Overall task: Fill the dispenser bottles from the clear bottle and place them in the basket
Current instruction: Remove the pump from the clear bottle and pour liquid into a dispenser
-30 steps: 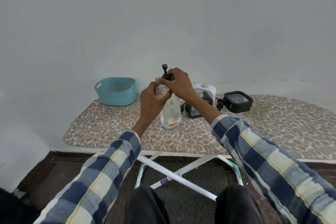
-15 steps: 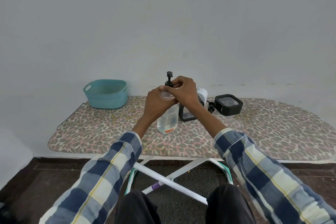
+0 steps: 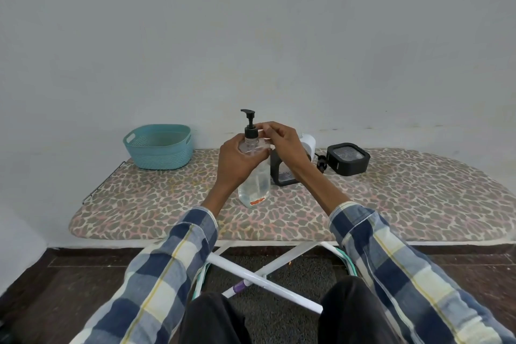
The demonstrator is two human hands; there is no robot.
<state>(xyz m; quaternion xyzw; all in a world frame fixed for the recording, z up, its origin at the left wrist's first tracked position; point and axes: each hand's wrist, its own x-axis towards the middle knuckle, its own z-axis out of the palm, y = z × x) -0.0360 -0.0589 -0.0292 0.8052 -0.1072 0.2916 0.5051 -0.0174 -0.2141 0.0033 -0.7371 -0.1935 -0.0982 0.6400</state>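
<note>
Head view: basket (image 3: 159,146) left, black container (image 3: 348,158) right of bottle (image 3: 255,176).

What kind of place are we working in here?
Likely a room at home: an ironing board serves as the table, set against a plain wall, with a basket on it.

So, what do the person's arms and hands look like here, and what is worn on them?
Both arms wear long plaid shirt sleeves in navy blue, pale blue and white blocks crossed by thin yellow lines. The left sleeve and the right sleeve are cuffed partway up the forearm. The left hand and the right hand are bare: no gloves, rings or watch visible.
</note>
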